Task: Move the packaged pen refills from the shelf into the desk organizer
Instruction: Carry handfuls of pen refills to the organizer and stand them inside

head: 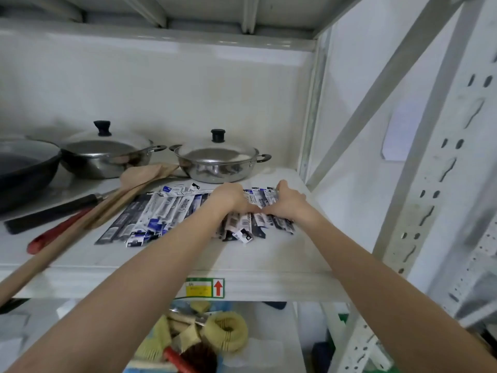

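Several packaged pen refills [161, 214], in blue, black and white wrappers, lie spread across the white shelf [269, 254]. My left hand [231, 197] and my right hand [289, 201] press together over the right part of the pile, thumbs touching, fingers curled down around a bunch of packets [258, 222]. The ends of those packets stick out below my hands. The desk organizer is not in view.
Two lidded steel pans [217, 162] [105, 154] and a dark wok [24, 168] stand at the back of the shelf. Wooden spatulas [129, 189], a black handle and a red handle [53, 232] lie left. A metal upright [435, 162] rises right. Brushes [204, 337] fill the lower shelf.
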